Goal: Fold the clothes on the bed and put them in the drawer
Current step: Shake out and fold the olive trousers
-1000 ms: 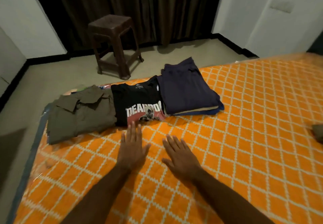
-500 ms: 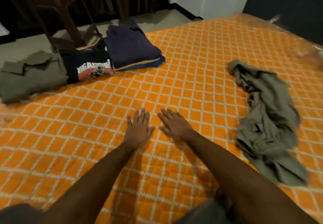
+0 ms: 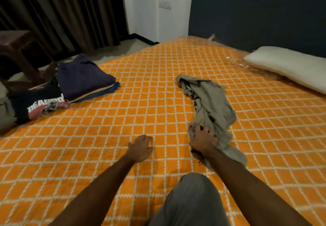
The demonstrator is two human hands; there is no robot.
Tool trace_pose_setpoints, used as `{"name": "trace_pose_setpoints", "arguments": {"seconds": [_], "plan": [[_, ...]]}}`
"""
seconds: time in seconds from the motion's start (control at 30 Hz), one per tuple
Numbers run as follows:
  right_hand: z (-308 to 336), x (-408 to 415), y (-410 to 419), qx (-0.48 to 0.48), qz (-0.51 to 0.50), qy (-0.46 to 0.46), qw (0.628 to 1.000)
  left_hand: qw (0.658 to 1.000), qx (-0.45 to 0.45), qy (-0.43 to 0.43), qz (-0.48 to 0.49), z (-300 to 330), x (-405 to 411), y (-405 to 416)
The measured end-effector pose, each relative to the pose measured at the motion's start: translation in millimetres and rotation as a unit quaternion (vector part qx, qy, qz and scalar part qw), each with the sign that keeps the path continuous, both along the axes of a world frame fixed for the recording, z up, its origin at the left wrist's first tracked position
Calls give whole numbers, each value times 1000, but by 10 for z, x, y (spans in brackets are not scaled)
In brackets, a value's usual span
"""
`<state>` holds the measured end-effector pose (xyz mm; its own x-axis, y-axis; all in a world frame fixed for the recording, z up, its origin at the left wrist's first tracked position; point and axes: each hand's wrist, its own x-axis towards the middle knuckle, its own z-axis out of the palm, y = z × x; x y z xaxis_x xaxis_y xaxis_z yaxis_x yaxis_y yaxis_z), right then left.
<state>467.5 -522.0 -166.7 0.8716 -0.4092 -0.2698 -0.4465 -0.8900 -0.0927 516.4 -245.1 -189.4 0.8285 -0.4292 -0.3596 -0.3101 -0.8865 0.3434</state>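
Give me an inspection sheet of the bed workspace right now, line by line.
Surface: orange quilted bed cover with a white lattice pattern.
Job's things: crumpled grey garment, unfolded; folded navy stack, folded black printed T-shirt and a folded olive garment at the far left edge.
Clutter: white pillow by the headboard.
Hands: right hand grips the grey garment's near end; left hand rests on the cover, holding nothing.
Cables: nothing seen.
Surroundings: brown stool, dark curtains, dark headboard.
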Motion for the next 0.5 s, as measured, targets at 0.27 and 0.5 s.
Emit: {"name": "trace_pose_setpoints", "arguments": {"seconds": [0.27, 0.5], "plan": [[590, 290, 143, 278, -18, -228, 933, 963, -247, 56, -93, 470, -135, -397], [1610, 496, 1406, 740, -62, -201, 639, 829, -546, -106, 63, 1417, -114, -35]]}}
